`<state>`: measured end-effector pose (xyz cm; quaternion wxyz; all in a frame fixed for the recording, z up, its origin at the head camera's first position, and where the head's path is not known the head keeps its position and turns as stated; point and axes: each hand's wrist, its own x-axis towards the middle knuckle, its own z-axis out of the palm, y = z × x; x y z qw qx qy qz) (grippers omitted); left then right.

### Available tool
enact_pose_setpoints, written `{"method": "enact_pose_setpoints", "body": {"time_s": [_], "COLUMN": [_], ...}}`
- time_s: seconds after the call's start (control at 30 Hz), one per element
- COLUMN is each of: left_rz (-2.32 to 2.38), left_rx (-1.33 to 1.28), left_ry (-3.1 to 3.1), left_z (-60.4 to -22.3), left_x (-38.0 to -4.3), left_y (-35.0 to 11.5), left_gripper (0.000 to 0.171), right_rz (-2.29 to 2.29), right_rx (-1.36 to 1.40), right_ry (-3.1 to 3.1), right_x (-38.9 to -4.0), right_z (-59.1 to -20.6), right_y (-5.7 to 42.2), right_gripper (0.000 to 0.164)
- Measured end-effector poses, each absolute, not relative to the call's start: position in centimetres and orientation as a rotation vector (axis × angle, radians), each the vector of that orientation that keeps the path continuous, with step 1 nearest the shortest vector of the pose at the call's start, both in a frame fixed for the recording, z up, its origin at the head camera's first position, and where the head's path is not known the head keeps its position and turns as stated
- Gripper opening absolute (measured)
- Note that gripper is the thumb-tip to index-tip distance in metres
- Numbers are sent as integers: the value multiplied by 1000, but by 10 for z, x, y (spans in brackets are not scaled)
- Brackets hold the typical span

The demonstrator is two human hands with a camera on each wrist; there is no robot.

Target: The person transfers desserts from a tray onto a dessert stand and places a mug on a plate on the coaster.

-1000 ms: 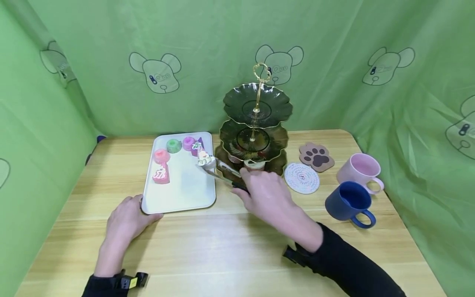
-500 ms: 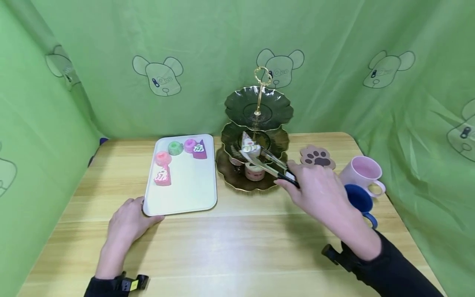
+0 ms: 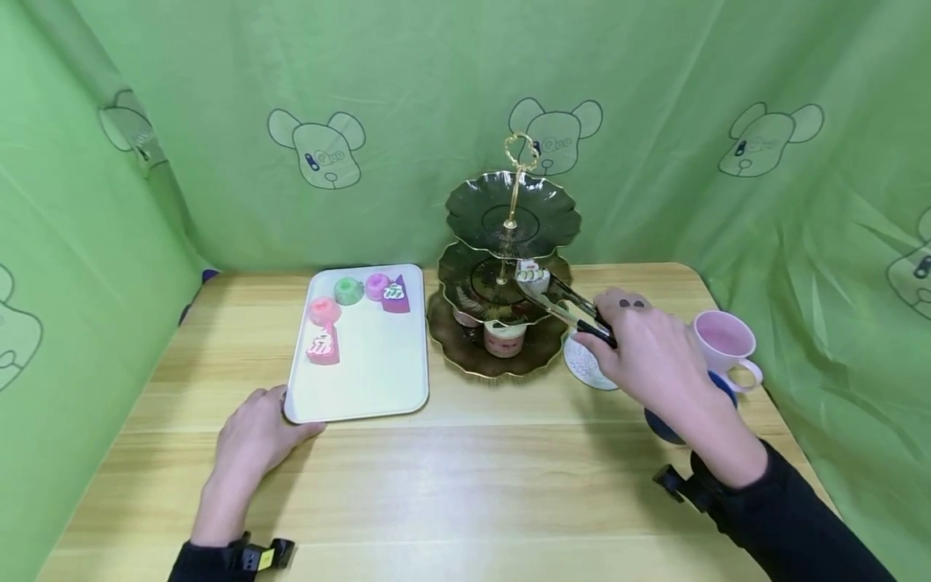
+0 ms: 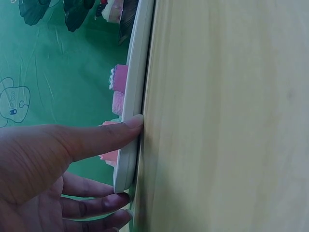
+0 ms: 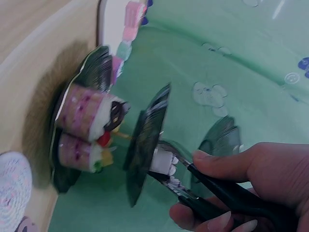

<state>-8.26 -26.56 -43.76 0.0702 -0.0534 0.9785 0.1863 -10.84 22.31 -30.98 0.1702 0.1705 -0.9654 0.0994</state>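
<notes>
At the near left corner of the white tray (image 3: pixel 374 368), my left hand (image 3: pixel 256 432) holds the edge between thumb and fingers. On the tray sit a purple cake slice (image 3: pixel 396 298), a pink cake slice (image 3: pixel 323 347) and several ring-shaped sweets, one of them green (image 3: pixel 348 291). My right hand (image 3: pixel 650 360) grips black-handled tongs (image 5: pixel 219 191). Between the tongs' tips is a white cake slice (image 5: pixel 162 160), right at the middle tier of the dark three-tier stand (image 3: pixel 473 220). Two dessert cups, one in front (image 3: pixel 504 341), stand on its bottom tier.
A round woven coaster (image 3: pixel 587 364) lies right of the stand, under the tongs and hand. Farther right stand a pink mug (image 3: pixel 722 335) and a blue mug (image 3: pixel 660 427), partly hidden by the right arm. Green curtain (image 3: pixel 407 218) surrounds the wooden table (image 3: pixel 436 493).
My right hand has carried the white cake slice in the tongs rightward from over the tray to the stand's middle tier. The left hand keeps its place at the tray corner.
</notes>
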Motion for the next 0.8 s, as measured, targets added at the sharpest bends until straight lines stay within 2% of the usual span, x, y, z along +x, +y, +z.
{"method": "enact_pose_setpoints", "body": {"time_s": [0.43, 0.8], "left_rz": [558, 561], "left_rx": [-164, -156], "left_ry": [2961, 2965], "left_z": [-439, -439], "left_x": [-83, -83], "left_y": [-263, -265], "left_gripper": [83, 83], "right_rz": [221, 226], "right_rx": [435, 453], "right_ry": [-2817, -2850], "right_x": [-148, -162], "right_z": [-319, -320], "right_y": [221, 216], "right_gripper": [39, 39]}}
